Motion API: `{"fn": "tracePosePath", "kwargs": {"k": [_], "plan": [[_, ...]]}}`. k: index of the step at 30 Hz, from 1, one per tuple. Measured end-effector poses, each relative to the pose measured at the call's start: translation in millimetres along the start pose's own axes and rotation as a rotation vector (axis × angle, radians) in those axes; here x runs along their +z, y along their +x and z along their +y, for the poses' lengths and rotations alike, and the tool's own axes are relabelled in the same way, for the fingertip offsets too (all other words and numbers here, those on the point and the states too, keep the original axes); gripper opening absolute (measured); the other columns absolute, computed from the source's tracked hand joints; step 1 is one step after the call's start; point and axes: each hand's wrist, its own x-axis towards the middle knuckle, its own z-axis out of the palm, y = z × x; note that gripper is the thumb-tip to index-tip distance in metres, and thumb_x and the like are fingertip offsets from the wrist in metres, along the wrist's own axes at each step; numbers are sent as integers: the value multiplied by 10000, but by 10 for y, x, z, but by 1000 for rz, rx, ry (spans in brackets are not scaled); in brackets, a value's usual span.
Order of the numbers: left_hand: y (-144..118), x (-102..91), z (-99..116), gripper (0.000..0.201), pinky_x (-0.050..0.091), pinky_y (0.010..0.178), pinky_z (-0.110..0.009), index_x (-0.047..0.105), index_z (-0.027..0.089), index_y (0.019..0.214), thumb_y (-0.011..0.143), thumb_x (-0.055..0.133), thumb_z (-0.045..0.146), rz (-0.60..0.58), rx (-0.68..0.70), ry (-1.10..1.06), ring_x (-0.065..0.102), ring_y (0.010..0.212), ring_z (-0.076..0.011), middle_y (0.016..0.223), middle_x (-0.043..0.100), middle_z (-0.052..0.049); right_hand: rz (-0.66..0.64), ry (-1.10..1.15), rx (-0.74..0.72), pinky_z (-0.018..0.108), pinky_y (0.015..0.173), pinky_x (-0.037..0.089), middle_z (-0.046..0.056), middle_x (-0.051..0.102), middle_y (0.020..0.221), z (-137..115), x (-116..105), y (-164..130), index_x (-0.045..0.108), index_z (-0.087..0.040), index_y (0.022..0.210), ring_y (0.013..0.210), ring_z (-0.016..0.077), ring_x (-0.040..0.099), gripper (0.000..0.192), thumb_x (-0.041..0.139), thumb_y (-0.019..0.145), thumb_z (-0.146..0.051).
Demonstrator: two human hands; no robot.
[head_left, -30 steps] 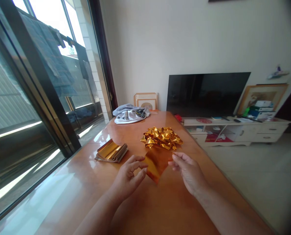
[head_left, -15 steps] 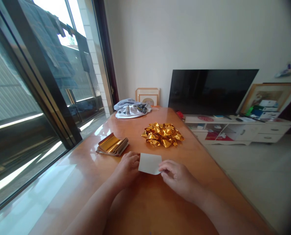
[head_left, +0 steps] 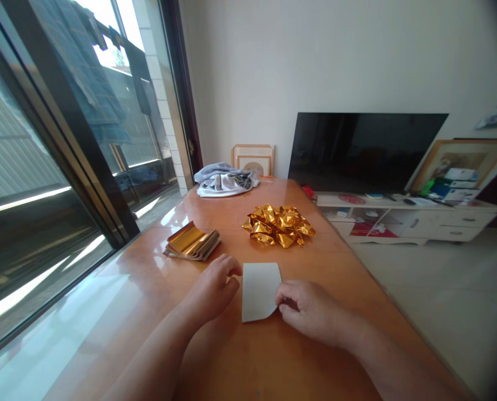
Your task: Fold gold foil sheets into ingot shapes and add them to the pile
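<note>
A sheet of paper (head_left: 260, 291), pale side up, lies on the table between my hands, its lower right corner curling up. My right hand (head_left: 304, 303) pinches the sheet's right edge between thumb and fingers. Beside its left edge is my left hand (head_left: 219, 284), fingers curved and thumb apart, with no paper in its grasp. A stack of gold foil paper (head_left: 193, 241) sits beyond my left hand, the top sheet curled. Farther off, to the right, is a pile of folded gold foil pieces (head_left: 279, 225).
The wooden table (head_left: 248, 367) runs away toward the wall. A bundle of grey cloth (head_left: 225, 181) rests at its far end. Right of the table stand a white cabinet (head_left: 423, 223) and a large television (head_left: 367, 151); a glass sliding door (head_left: 64, 139) is on the left.
The pale sheet has come down flatter and nearer me, showing more of its length. My left hand has come off its edge; my right hand has moved slightly nearer with the sheet.
</note>
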Motion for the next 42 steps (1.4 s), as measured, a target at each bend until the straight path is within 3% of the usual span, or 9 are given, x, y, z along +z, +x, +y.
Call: {"fn": "tracePosePath", "kwargs": {"k": [8,15,21,26,34,42], "plan": [[-72,104,171,202,445,637,-249,659,225,886,716,602,132,-322,-27,-114,590,751,-167,908,640,-18,61,1,75,246,649,369,5,711,815,124,34,39,684,-236,824,736,171,611,152,565,811,-144],[-38,139,137,136,448,660,-252,703,227,783,777,587,156,-331,14,-53,604,753,-173,845,642,-27,23,57,44,242,637,377,6,687,843,126,13,31,706,-226,798,724,155,590,138,598,806,-139],[-60,162,140,146,414,595,-248,723,238,746,777,592,181,-325,-24,-88,605,691,-169,798,678,-16,-5,37,48,250,641,392,23,675,867,135,-27,28,751,-238,869,734,158,597,117,647,880,-289],[-46,184,168,171,389,570,-245,708,240,708,811,573,226,-341,-91,-71,611,665,-169,753,694,-5,-15,18,37,258,678,400,29,665,855,177,-32,29,744,-226,810,747,160,601,202,597,925,-305],[-22,239,189,138,383,567,-251,695,244,763,814,566,239,-309,-137,-46,629,676,-186,771,718,-12,42,78,112,240,583,335,1,616,724,246,69,60,590,-188,622,665,140,558,269,580,880,-265],[31,126,159,182,429,702,-279,673,220,870,860,491,219,-371,-211,-97,625,811,-192,862,696,-13,12,57,220,230,526,269,-27,619,682,320,124,69,567,-188,659,619,118,521,194,586,832,-273]]}}
